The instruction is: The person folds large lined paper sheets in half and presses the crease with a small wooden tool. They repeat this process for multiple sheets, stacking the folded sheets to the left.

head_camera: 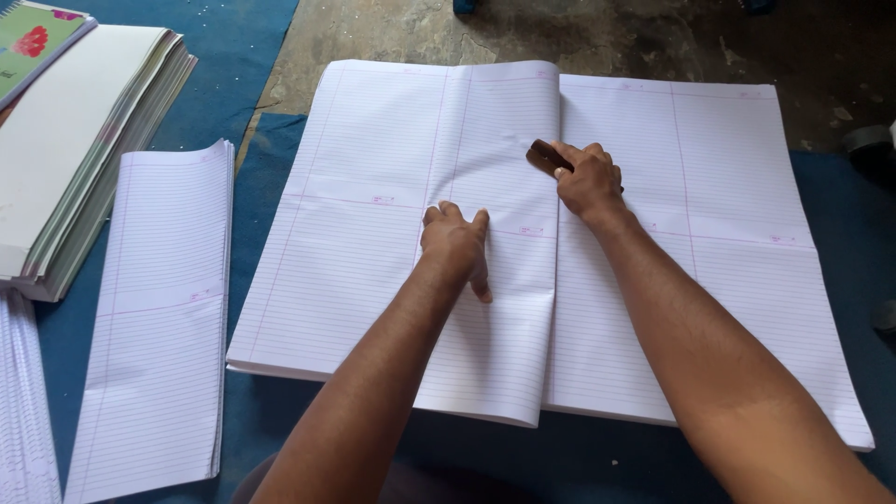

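My forearms come in from the bottom edge, and past them lies the near edge of the big stack of ruled sheets [373,308], with a folded sheet [495,308] lying on top of it, its crease running away from me just to the right of my left wrist. My left hand [455,245] rests palm down on that folded sheet, fingers held together and pressed flat, thumb lying along the paper toward me. My right hand [588,179] sits a little farther out and to the right, right on the crease line, curled closed around a dark brown wooden block [546,157] whose end sticks out to the left of my knuckles and touches the paper. The two hands are near each other but apart. Under my right forearm the ruled stack spreads out to the right, marked with faint pink lines. Well to the left of my left hand lies a narrow pile of folded ruled sheets [163,308], and beyond it a thicker pile of cream-covered books [75,140] with a green notebook [33,42] on its far corner. Everything sits on a blue cloth [252,103]; beyond my hands bare stone floor [607,37] shows.
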